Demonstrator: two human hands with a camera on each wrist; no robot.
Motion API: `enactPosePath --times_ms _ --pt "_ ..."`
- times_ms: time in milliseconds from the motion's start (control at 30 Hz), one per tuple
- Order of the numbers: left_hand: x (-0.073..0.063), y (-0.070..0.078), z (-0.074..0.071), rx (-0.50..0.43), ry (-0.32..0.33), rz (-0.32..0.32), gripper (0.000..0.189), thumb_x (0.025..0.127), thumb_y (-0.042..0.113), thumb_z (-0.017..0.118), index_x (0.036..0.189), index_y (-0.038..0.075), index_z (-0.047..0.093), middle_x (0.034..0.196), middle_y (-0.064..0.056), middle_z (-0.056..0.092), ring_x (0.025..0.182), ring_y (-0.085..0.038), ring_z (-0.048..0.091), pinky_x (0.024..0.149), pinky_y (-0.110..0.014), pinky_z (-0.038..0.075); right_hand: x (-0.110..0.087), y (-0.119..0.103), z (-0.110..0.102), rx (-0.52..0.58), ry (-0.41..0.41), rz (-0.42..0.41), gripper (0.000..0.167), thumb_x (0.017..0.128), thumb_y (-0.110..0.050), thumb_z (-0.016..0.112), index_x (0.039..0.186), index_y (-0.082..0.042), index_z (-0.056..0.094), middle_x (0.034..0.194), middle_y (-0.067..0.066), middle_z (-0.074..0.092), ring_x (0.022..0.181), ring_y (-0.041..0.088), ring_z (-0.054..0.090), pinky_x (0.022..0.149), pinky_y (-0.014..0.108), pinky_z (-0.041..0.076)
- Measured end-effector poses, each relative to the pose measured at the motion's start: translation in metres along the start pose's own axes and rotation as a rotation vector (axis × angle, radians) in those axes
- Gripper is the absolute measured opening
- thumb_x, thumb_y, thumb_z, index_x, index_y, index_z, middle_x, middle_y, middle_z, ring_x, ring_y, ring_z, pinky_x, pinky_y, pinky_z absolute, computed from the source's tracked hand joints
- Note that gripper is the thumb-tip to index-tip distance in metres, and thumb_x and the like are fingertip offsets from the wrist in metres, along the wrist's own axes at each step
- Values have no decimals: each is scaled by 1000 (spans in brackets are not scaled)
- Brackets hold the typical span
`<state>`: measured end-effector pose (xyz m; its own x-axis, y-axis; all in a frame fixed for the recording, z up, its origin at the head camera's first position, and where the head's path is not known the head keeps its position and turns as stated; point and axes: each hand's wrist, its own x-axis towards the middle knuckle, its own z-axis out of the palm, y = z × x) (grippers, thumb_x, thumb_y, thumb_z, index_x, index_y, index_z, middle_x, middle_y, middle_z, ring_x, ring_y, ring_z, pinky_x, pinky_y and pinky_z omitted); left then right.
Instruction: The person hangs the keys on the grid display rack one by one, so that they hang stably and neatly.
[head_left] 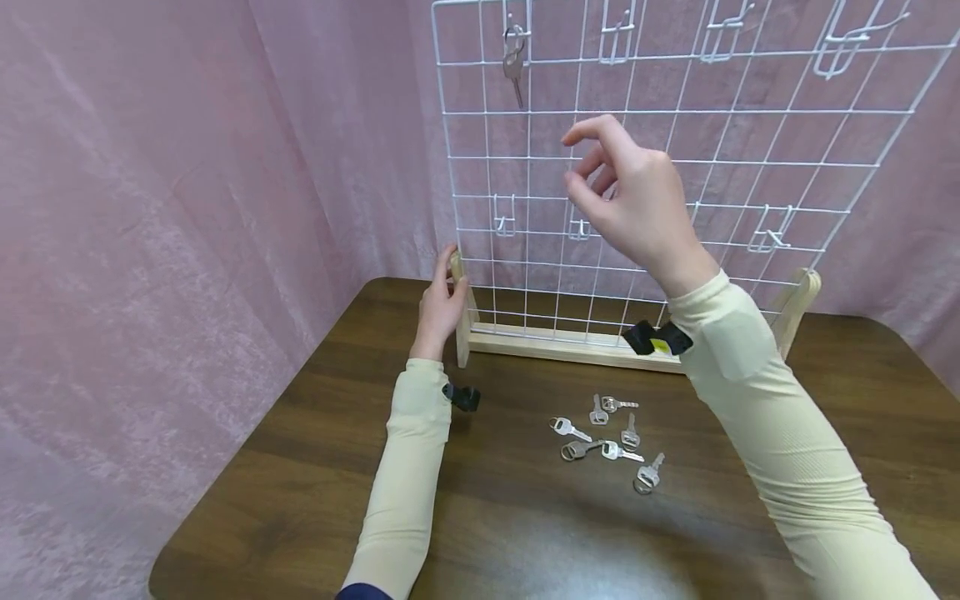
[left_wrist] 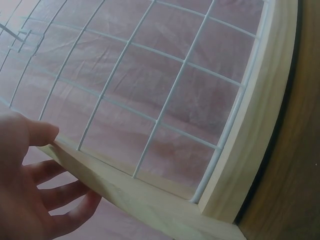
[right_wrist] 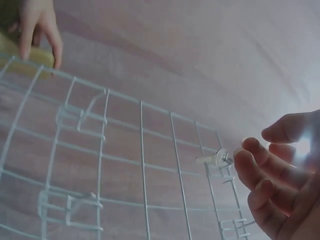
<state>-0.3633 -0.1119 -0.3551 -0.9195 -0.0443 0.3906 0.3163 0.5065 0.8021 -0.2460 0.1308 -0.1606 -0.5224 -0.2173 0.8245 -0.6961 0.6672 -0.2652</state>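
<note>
A white wire grid rack (head_left: pixel 551 156) stands upright in a wooden base (head_left: pixel 555 343). My left hand (head_left: pixel 441 310) holds the rack's left wooden side post (head_left: pixel 462 321), thumb on one side and fingers on the other, as the left wrist view shows (left_wrist: pixel 95 177). In front of the grid, my right hand (head_left: pixel 637 196) is raised with loosely bent fingers and nothing between them. One key (head_left: pixel 513 67) hangs by its ring from the top left hook (head_left: pixel 517 32), up and to the left of the right hand. Several loose keys (head_left: pixel 576 450) lie on the table below.
More white hooks run along the top, among them one at top centre (head_left: pixel 617 33) and one at top right (head_left: pixel 847 42). Lower hooks (head_left: pixel 504 223) sit mid-grid. The brown wooden table (head_left: pixel 322 450) has rounded corners. A pink curtain (head_left: pixel 187 208) hangs behind.
</note>
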Motion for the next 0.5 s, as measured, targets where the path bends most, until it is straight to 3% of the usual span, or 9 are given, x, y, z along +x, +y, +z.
enactPosePath --times_ms 200,500 --pt "-1 1 1 9 10 1 54 101 26 49 148 41 27 138 -16 56 109 -33 64 85 -50 55 -39 4 7 68 -30 -57 25 87 -2 64 111 -3 61 77 8 71 60 10 59 54 7 38" --pt "-1 1 1 -5 -4 -2 54 101 27 48 149 40 26 141 -16 53 108 -33 64 82 -51 55 -81 13 18 91 -80 -27 27 86 -3 66 112 -5 60 76 6 70 59 11 60 53 14 42"
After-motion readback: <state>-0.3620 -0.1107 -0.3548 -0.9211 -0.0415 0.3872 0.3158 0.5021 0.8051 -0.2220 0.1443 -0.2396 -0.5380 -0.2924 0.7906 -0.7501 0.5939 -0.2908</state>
